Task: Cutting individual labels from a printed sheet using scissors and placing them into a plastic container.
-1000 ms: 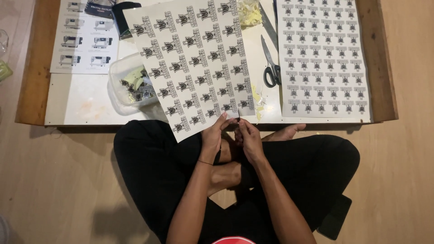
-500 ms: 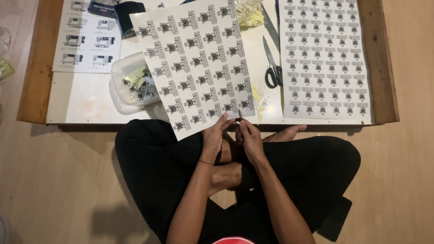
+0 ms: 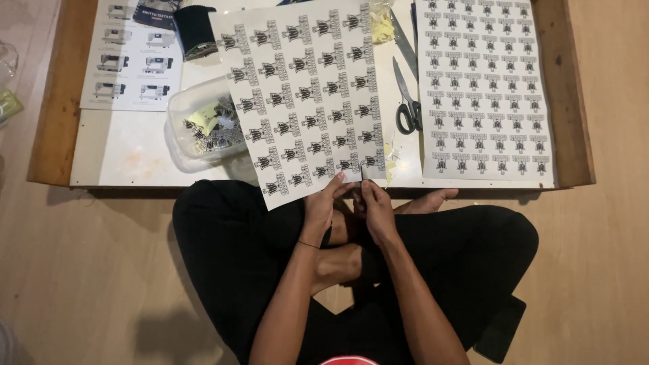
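Cross-legged at a low wooden table [image 3: 47, 135], I pinch the sticker sheet's [image 3: 304, 94] near edge with both my left hand [image 3: 321, 209] and right hand [image 3: 375, 209]; scissors [image 3: 407, 101] lie just beside it.

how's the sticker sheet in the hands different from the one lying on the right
The held sheet lies tilted, its near edge pinched by the left hand and right hand; the right sheet lies square and untouched. The held sheet's motifs are larger and fewer; the right sheet's are smaller and denser. The held sheet overlaps a clear tub; the right sheet lies flat beside scissors. Both are white with dark repeated motifs.
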